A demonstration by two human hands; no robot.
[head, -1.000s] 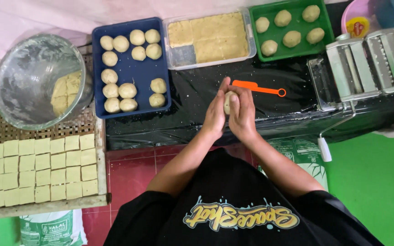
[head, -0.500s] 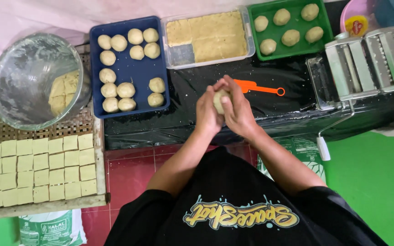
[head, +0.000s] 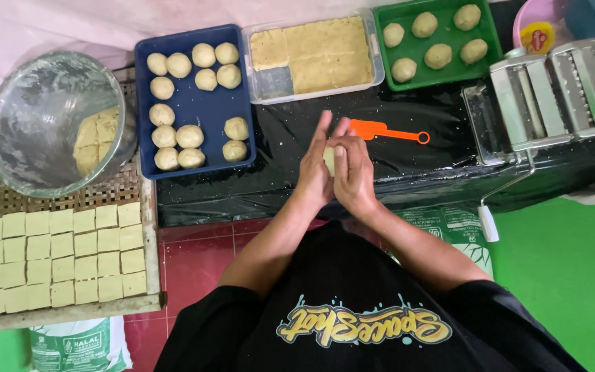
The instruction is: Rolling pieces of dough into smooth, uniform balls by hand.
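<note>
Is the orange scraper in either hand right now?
No, the orange scraper lies on the black table cover; both hands press a dough ball.

Green-white sack (head: pixel 80 344) bottom left

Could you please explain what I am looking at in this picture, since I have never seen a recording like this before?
There is no machine doing the work here: a person wears a camera on the head, so you look straight down at their own arms and dark shirt. The left hand and the right hand are pressed together around a pale dough piece, which only just shows between the palms. In front of them is a black-covered table. On it stand a blue tray of round dough balls, a clear tray with a slab of dough partly cut away, and a green tray with more balls. An orange scraper lies near the hands, and a metal roller machine sits beside it. Off to the side are a glass bowl and a rack of dough squares.
</note>
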